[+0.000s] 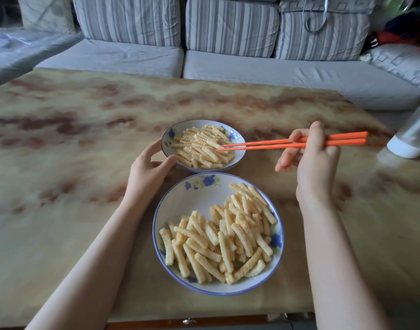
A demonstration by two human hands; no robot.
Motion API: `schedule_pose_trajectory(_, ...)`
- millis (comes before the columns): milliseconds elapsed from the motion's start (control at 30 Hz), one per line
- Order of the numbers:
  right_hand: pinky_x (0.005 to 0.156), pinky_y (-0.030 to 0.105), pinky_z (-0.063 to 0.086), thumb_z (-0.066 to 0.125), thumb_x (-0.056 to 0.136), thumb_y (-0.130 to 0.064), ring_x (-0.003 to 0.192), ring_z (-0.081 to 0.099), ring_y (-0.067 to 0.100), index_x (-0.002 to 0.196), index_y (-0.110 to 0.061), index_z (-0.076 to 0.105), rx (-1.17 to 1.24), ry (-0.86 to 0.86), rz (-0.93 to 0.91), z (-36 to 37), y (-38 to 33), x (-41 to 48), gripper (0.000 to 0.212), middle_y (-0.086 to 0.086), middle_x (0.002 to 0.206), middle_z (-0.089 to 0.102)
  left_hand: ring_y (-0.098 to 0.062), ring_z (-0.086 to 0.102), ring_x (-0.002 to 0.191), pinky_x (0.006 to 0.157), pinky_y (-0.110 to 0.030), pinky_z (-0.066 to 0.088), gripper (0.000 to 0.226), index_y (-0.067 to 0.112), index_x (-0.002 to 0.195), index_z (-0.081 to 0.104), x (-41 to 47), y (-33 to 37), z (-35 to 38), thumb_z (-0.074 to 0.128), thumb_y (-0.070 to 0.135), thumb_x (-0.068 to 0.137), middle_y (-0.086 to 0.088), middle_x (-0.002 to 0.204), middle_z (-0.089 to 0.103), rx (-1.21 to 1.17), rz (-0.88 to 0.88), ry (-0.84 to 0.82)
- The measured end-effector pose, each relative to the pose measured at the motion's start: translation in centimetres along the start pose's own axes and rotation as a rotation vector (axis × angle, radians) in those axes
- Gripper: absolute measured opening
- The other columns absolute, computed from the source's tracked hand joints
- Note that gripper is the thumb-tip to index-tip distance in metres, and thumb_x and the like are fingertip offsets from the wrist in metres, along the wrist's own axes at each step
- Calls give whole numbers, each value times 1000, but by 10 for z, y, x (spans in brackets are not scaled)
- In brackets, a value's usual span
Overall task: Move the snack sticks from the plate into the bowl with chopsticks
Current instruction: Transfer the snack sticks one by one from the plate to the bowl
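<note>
The left hand [147, 167] grips the bowl [236, 135] at its rim, apparently to steady it. The right hand [311, 160] holds orange chopsticks [347, 141], tips over the bowl.

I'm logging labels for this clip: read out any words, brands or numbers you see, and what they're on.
No readable text anywhere. The bowl and plate carry only blue flower patterns; the orange chopsticks are plain; the blurred silver container at the right edge shows nothing legible.
</note>
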State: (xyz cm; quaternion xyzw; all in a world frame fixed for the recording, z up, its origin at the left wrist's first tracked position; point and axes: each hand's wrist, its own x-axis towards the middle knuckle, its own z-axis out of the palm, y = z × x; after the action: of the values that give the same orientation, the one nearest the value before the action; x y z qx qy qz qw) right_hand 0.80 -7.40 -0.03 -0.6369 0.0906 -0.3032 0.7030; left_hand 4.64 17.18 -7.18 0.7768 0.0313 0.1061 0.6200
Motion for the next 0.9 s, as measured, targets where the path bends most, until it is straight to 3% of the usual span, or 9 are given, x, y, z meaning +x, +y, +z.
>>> schedule_pose_trajectory(333,37,22,26,31,104,-25,28,45,20,67,-10,51,-11,-63,-38,-11,-12,2,45,3,34,44,-15,74,77,80,-31,59,46,29,135,57,0,0,0,68,23,90,15,100,72,10,2,-3)
schedule_pose_trajectory(500,37,21,25,33,103,-26,27,41,20,67,-10,50,-59,-174,-44,-25,-32,-2,44,4,33,41,-15,73,78,74,-23,58,46,27,135,57,0,0,1,68,23,91,23,92,68,11,11,-3)
schedule_pose_trajectory(633,36,23,24,33,104,-25,26,39,21,63,-11,50,-123,-274,-78,-34,-45,-7,46,3,34,40,-6,71,68,63,-11,53,45,27,134,58,1,0,1,67,22,91,22,89,69,1,15,3)
schedule_pose_trajectory(800,36,35,23,37,103,-27,27,39,22,52,-20,58,-173,-318,-98,-41,-52,-10,56,20,51,42,-2,69,63,61,-11,53,45,26,135,57,0,-1,1,67,21,91,16,95,71,-7,20,1)
schedule_pose_trajectory(900,36,34,24,37,103,-28,27,39,23,53,-21,59,-204,-335,-98,-44,-54,-11,55,14,46,43,-2,69,64,60,-11,53,46,26,135,57,1,-1,1,67,21,91,18,97,70,-5,23,2)
